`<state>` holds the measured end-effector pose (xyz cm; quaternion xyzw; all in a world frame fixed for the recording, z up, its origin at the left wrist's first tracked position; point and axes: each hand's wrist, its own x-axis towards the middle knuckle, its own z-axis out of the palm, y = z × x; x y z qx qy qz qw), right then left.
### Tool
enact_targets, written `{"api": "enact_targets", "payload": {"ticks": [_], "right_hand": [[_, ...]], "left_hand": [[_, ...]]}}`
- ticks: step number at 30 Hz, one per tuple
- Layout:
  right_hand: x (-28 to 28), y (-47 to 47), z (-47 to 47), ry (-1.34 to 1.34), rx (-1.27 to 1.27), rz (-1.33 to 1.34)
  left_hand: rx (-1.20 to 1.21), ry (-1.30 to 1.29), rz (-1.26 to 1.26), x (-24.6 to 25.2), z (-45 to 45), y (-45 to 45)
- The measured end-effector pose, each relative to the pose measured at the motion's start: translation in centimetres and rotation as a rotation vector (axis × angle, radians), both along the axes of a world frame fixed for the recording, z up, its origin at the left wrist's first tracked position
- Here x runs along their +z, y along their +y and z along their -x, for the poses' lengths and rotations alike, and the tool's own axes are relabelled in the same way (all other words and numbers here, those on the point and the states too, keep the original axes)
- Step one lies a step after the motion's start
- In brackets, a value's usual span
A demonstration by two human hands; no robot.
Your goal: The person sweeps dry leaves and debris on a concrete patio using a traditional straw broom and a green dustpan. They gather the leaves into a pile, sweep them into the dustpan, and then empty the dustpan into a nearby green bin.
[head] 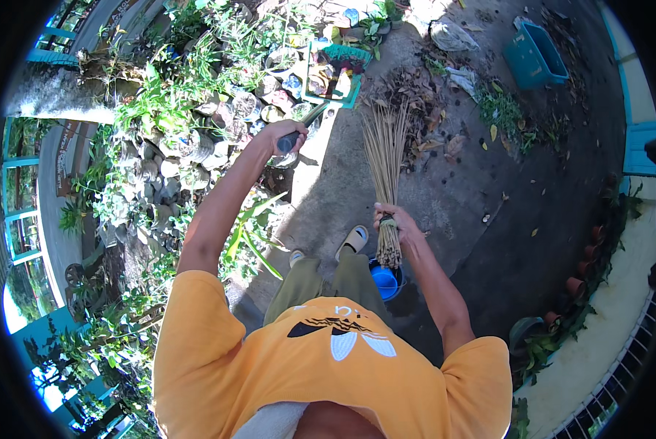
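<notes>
My left hand is closed around the handle of a green dustpan, held out ahead with leaves and other debris in its pan. In my right hand is a stick broom, gripped at its bound end with the bristle tips pointing away from me. Those tips are at the left side of a heap of dry leaves on the concrete; whether they touch it I cannot tell. A blue bucket stands near my feet, partly under the broom's butt end.
Potted plants and stones crowd the left side. A teal plastic bin lies at the upper right, near crumpled plastic and pulled weeds. Small clay pots line the wall on the right.
</notes>
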<state>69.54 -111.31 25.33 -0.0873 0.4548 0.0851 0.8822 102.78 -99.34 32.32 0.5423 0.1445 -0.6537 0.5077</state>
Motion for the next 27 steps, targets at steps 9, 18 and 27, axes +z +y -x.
{"api": "enact_targets", "payload": {"ticks": [9,18,27], "right_hand": [[-8.7,-2.4,-8.6,-0.205,-0.048,-0.245],[-6.8,-16.9,-0.5,-0.089,-0.253,0.121],[-1.3,-0.6,-4.3,-0.041,-0.215,0.058]], "left_hand": [[-0.106,-0.024,-0.041,0.6,-0.7,-2.8],[-0.066,0.058,-0.011,0.3,-3.5,-2.8],[-0.1,0.04,0.006,0.0,-10.5,-4.2]]}}
